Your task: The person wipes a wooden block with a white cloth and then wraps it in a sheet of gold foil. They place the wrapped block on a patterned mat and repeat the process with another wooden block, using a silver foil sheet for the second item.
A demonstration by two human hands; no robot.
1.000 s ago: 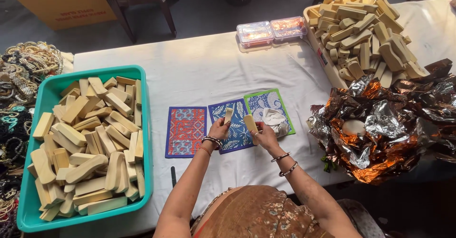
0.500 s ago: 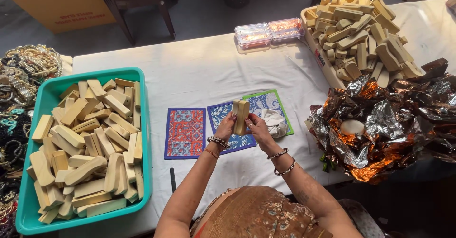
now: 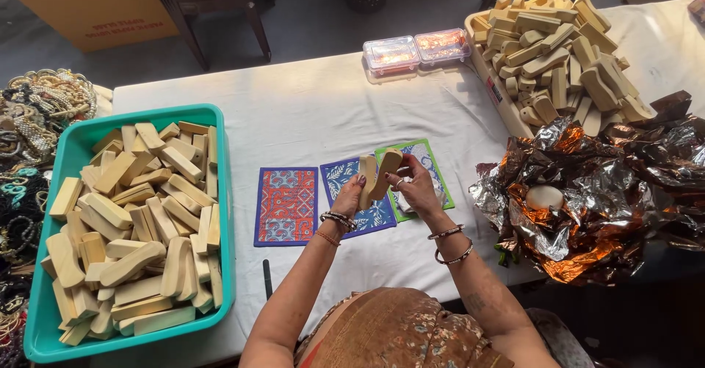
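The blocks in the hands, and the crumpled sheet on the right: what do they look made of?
The two blocks, one in the left hand and one in the right hand, look like bare, pale wood: matte, unpainted, with rounded ends. The crumpled sheet looks like thin metallic foil, silver on one face and copper-orange on the other, with sharp, shiny creases.

Looks like a small craft workshop, set up for handwork in batches. Cloth-covered worktop [image 3: 308, 111] loaded with a teal tub [image 3: 51, 338] of cut wooden blocks [image 3: 132, 221] at the left edge and a second heaped tray [image 3: 488, 74] at the far right corner. Patterned printed cards [image 3: 285, 205] laid near the front edge, crumpled foil [image 3: 624, 192] at the right, piles of beaded jewellery [image 3: 29, 118] beyond the left edge, cardboard box [image 3: 81, 4] on the floor.
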